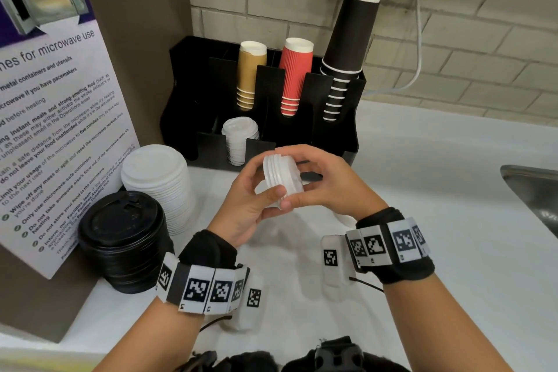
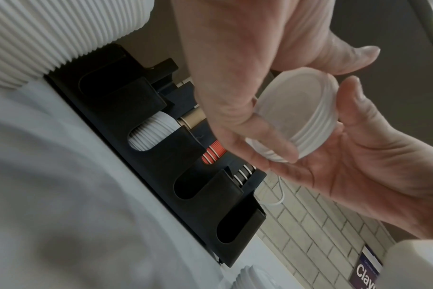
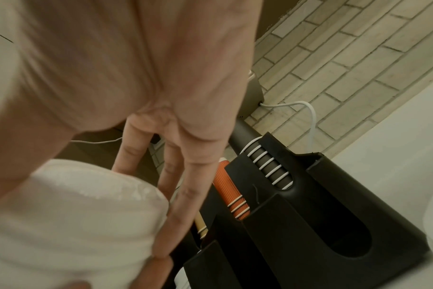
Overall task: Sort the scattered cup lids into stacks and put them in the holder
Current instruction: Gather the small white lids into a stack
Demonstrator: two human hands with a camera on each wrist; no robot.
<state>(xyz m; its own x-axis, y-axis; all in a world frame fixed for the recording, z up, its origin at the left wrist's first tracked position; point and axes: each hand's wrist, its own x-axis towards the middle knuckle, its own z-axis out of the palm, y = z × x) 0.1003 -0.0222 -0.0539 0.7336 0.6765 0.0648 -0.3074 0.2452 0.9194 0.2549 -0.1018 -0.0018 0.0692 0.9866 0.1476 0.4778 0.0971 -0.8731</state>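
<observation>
A small stack of white lids (image 1: 282, 180) is gripped by the curled fingers of the left hand (image 1: 247, 205) and right hand (image 1: 327, 183). It is held above the table (image 1: 437, 220), before the black holder (image 1: 335, 130).

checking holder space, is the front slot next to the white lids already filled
No, the front slot beside the white lids in the holder shows only a dark empty opening in the left wrist view.

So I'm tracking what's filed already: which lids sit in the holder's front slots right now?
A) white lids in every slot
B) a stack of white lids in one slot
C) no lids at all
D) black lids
B: one stack of white lids sits in a front slot of the black holder; the neighbouring front slots in the left wrist view look dark and empty.
</observation>
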